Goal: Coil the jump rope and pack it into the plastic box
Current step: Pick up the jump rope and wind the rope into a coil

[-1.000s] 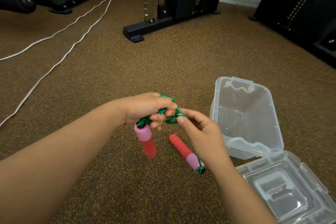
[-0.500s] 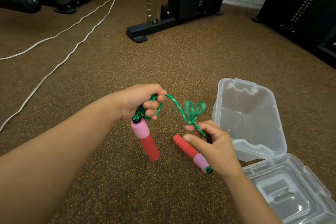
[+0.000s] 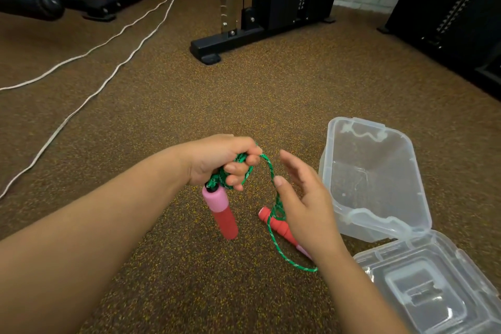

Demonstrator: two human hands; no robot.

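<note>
Speckled brown gym floor [image 3: 271, 106] fills the view, with black machine frames along the top edge and two white cords [image 3: 108, 62] running off toward ten o'clock.

At centre, the left hand [image 3: 225, 163] grips a bundle of green rope [image 3: 271, 171] in curled fingers, keeping the finished coils from springing apart. One handle [image 3: 221, 211], pink at the top and red below, hangs straight down from that fist, so its weight seems to hold the bundle steady. From the fist a loose strand arcs toward four o'clock and drops in front of the right hand [image 3: 303, 198], which has its fingers straight and spread and holds nothing; it looks ready to catch the strand for another turn, though that is a guess. The second handle [image 3: 276, 228] lies tilted just below the right palm, partly hidden by it, with a loop of rope trailing toward six o'clock near the floor.

At three o'clock, just beside the right hand, sits the clear box [image 3: 412, 184], open and with nothing inside. Its lid [image 3: 433, 287] is flung back at five o'clock. No part of the rope is in the box yet, and coiling appears unfinished.
</note>
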